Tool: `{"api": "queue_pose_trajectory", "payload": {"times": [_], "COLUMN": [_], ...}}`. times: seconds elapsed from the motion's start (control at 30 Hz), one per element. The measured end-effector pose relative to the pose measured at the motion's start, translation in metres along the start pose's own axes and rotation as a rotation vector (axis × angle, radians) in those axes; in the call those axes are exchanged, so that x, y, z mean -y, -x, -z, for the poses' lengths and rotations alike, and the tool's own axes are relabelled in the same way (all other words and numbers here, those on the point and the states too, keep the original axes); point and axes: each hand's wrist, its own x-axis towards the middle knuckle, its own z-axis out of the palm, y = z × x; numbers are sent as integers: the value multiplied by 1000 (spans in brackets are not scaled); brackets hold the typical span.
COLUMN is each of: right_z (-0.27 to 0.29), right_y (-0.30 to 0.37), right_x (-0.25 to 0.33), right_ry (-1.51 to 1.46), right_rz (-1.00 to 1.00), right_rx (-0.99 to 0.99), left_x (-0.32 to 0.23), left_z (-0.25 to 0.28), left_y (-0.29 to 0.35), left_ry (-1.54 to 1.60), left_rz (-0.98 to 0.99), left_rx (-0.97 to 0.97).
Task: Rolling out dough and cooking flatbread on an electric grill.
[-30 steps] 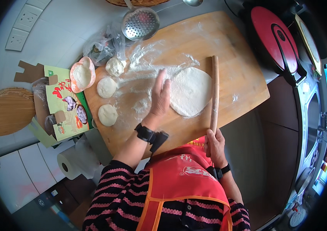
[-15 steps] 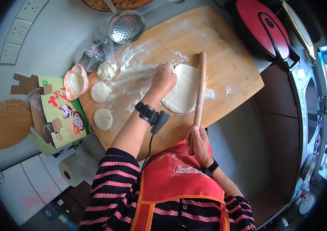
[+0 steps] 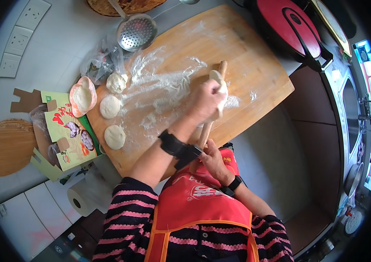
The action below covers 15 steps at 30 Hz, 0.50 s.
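Note:
The wooden rolling pin [image 3: 205,132] lies slantwise across the floured wooden board [image 3: 246,56], its near end past the board's front edge. A sheet of white dough [image 3: 215,75] is lapped around its upper part. My left hand [image 3: 208,99] is closed over the dough on the pin and hides part of both. Lower down, my right hand [image 3: 214,162] grips the pin's near end. Three pieces of dough line the board's left side: a lumpy one [image 3: 116,83], a rounded one [image 3: 109,107] and a flatter one [image 3: 115,137].
A pink bowl of flour [image 3: 83,97] stands at the left beside a printed carton [image 3: 72,131]. Behind the board are a perforated metal skimmer [image 3: 137,33] and a clear plastic bag [image 3: 101,61]. A red electric pan [image 3: 283,26] sits at the far right.
The dough sheet lay flat beside the pin; now it is lapped around it. My left hand has moved right and nearer with it. The pin has tilted, its near end shifting left.

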Motion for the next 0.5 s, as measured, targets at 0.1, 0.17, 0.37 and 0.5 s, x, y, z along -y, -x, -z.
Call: {"api": "queue_pose_trajectory", "payload": {"times": [0.1, 0.17, 0.37, 0.5], "right_z": [-1, 3, 46, 71], "right_y": [-6, 10, 33, 37], "right_x": [-13, 18, 71, 119], "right_ry": [49, -196, -17, 204], "right_rz": [318, 16, -21, -42], "right_rx": [-134, -231, -197, -210], "left_x": [22, 29, 90, 76], "left_z": [-29, -21, -15, -85], "left_y": [10, 26, 82, 66], "left_ry": [241, 164, -610, -904], "left_rz": [-111, -182, -579, -797], "left_rx": [46, -21, -80, 137]}}
